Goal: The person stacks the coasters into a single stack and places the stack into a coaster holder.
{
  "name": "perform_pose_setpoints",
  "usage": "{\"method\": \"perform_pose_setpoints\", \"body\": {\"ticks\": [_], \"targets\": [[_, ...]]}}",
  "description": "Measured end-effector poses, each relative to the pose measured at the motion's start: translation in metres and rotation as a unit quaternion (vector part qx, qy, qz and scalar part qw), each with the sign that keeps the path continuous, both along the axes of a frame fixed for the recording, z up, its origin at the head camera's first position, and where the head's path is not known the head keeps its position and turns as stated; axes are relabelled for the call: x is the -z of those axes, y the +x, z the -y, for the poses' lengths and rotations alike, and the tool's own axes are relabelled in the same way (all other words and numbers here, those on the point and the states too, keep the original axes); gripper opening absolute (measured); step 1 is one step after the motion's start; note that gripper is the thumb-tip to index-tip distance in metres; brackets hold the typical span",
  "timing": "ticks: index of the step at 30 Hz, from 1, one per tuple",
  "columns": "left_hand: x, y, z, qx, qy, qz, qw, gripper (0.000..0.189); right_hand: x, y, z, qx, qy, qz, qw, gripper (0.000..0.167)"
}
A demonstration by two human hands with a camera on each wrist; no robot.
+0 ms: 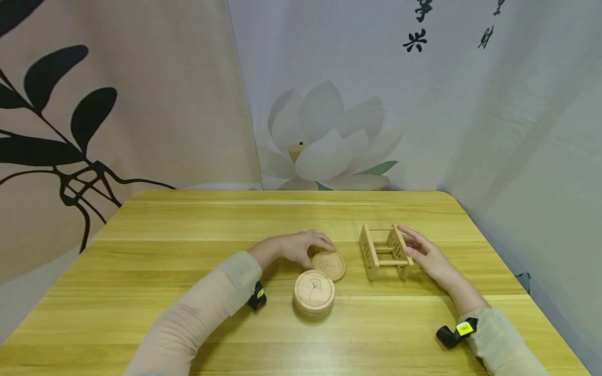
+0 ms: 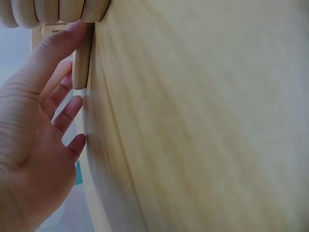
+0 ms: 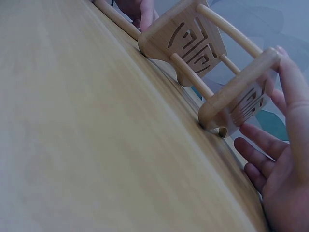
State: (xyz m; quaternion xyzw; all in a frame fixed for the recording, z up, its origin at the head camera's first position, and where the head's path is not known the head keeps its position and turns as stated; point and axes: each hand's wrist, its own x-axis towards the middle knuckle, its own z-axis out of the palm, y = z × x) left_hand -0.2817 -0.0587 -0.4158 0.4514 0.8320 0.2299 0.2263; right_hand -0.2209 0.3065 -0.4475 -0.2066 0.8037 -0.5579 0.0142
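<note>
Beside a stack of round wooden coasters [image 1: 314, 290], my left hand [image 1: 301, 247] pinches a single coaster [image 1: 333, 265] by its edges, thumb on one side and index finger on the other. This coaster lies flat, close against the stack. The top coaster of the stack bears a ginkgo-leaf line drawing. To the right stands a small wooden coaster rack [image 1: 384, 262] with cut-out end panels and round rods. My right hand [image 1: 430, 258] holds its right end panel between thumb and index finger; in the right wrist view the other fingers [image 3: 258, 157] are loosely spread below.
The rack and coasters stand on a wood-grain table [image 1: 155, 292], with its far edge in front of a printed curtain [image 1: 329, 52]. A small black camera [image 1: 257, 296] is on the left wrist, another black camera [image 1: 453, 335] on the right.
</note>
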Motion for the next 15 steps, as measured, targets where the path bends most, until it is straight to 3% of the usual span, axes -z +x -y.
{"method": "perform_pose_setpoints", "body": {"ticks": [15], "targets": [[0.0016,-0.0011,-0.0015,0.006,-0.016,-0.031,0.9994,0.073,-0.0004,0.0006,0.0002,-0.001,0.003,-0.004,1.0000,0.051]]}}
